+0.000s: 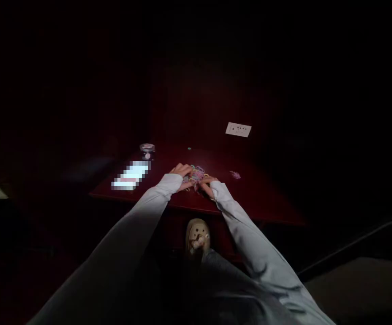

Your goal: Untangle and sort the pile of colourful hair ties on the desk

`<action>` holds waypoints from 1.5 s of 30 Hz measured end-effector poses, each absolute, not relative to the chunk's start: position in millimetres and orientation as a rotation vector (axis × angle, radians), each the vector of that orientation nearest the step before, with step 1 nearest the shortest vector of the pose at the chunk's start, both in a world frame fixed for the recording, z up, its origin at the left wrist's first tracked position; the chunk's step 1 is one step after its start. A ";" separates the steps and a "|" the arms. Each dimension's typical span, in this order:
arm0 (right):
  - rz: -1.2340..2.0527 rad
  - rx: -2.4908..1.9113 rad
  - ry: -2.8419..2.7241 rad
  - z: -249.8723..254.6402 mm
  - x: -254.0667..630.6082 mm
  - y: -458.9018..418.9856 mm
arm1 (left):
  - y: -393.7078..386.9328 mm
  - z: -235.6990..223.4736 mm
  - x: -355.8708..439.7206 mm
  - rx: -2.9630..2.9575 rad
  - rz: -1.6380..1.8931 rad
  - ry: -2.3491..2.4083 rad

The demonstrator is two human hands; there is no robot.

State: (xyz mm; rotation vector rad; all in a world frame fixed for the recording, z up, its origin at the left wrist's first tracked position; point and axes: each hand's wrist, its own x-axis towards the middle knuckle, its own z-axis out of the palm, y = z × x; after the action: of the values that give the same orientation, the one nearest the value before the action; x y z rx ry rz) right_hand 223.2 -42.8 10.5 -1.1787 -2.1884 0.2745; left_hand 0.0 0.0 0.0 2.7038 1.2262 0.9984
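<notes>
In the dim head view, a loose heap of thin multicoloured rubber bands [196, 175] lies on a dark red table [246, 198]. My left hand [181, 174] rests at the heap's left side, and my right hand [207, 186] touches its right and near side. Both sets of fingers reach into the bands, but the dark and small scale hide any grip. A small pink tangle [235, 174] lies apart to the right.
A pixelated bright rectangle [131, 176] lies on the table at left, and a small glass jar [147, 150] stands behind it. A white wall plate [238, 129] is on the far wall. A beige clog [198, 237] shows below the table's near edge.
</notes>
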 end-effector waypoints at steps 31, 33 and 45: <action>0.384 -1.316 -2.232 18.4 213.7 -49.3 | -1.3 4.8 0.9 2.714 0.860 1.152; 0.380 -1.316 -2.250 18.0 212.8 -49.6 | -2.7 7.4 0.3 2.705 0.861 1.155; 0.405 -1.331 -2.224 18.0 212.8 -49.4 | -6.8 9.5 1.1 2.695 0.872 1.137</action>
State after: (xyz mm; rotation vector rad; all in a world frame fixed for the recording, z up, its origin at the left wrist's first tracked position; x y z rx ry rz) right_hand 212.8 -49.4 18.0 -1.3313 -2.2244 0.4047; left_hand 1.1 -6.8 9.5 2.6949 1.1372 0.8721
